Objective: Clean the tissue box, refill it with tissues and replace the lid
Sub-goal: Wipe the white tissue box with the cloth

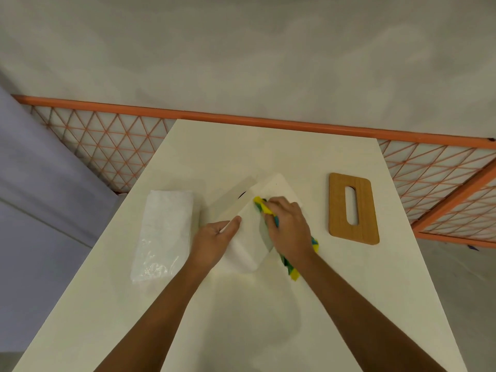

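Observation:
The white tissue box (249,232) lies tilted on its side at the middle of the table (241,318). My left hand (214,237) grips its near left edge, thumb on the upturned face. My right hand (287,226) holds a yellow, green and blue cloth (261,206) and presses it on the box's upper face; the cloth's tail (292,272) hangs out behind the wrist. A pack of white tissues in clear plastic wrap (163,234) lies to the left of the box. The wooden lid with an oblong slot (353,208) lies flat to the right.
An orange metal frame with diamond mesh (107,140) runs behind the table and down the right side. Grey floor lies beyond it. A pale lilac surface (40,197) stands at the left.

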The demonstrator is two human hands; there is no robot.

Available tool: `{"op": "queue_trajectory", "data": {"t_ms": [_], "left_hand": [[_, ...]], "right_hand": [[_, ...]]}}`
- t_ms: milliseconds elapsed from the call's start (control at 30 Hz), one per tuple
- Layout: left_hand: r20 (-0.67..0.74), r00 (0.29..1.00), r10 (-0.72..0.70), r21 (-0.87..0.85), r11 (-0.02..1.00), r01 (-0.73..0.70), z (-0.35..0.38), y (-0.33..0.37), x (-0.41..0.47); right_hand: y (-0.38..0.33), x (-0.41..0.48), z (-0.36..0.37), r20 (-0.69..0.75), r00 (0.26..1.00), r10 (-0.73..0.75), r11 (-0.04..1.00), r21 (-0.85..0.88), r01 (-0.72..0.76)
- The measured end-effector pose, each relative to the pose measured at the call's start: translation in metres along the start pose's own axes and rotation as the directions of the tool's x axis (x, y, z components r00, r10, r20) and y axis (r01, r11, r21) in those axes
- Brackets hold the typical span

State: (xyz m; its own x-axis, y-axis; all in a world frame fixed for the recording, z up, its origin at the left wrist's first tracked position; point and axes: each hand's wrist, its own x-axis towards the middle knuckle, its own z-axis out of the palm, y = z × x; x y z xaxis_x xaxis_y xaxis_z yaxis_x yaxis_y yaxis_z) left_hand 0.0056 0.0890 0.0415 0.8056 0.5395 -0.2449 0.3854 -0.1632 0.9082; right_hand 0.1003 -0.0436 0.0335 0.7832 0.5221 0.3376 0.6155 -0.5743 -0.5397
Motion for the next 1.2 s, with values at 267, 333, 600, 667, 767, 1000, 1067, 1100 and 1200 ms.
{"op": "queue_trajectory", "data": {"t_ms": [267,333,600,667,767,1000,1067,1100,1200], "left_hand": [[0.004,1.0,0.024,0.068,0.997,-0.024,0.001,-0.001,0.003],[0.016,1.0,0.017,0.087,0.996,-0.019,-0.001,-0.001,0.005],[0.003,0.999,0.044,0.09,0.995,-0.044,-0.001,0.008,0.004],[0.011,0.998,0.056,0.085,0.995,-0.057,-0.002,0.007,0.002],[0.019,0.998,0.057,0.084,0.995,-0.058,-0.002,0.008,0.003],[0.047,0.999,0.027,0.014,1.0,-0.027,-0.007,0.003,0.008],[0.062,0.998,0.021,0.018,1.0,-0.022,-0.007,0.001,0.009],[0.061,0.998,0.02,0.026,0.999,-0.022,-0.007,0.001,0.01],[0.039,0.999,0.013,0.031,0.999,-0.015,-0.006,0.001,0.011]], "right_hand": [[-0.007,0.007,0.002,-0.037,0.996,-0.078,0.996,0.027,0.079],[0.0,0.016,0.003,0.004,0.998,0.057,0.997,0.057,-0.057],[0.0,0.033,0.003,-0.047,0.997,-0.061,0.992,-0.111,0.055],[0.015,0.044,0.002,-0.04,0.99,0.138,0.988,-0.058,-0.14],[0.031,0.055,-0.003,-0.01,0.951,0.309,0.951,-0.02,-0.309],[0.025,0.056,-0.002,0.031,0.988,0.149,0.988,-0.047,-0.147],[0.033,0.063,-0.003,0.005,0.968,0.25,0.968,-0.034,-0.249],[0.035,0.065,-0.002,-0.014,0.957,0.289,0.956,-0.035,-0.29],[0.031,0.051,0.005,-0.036,0.963,0.266,0.961,-0.067,-0.267]]}}
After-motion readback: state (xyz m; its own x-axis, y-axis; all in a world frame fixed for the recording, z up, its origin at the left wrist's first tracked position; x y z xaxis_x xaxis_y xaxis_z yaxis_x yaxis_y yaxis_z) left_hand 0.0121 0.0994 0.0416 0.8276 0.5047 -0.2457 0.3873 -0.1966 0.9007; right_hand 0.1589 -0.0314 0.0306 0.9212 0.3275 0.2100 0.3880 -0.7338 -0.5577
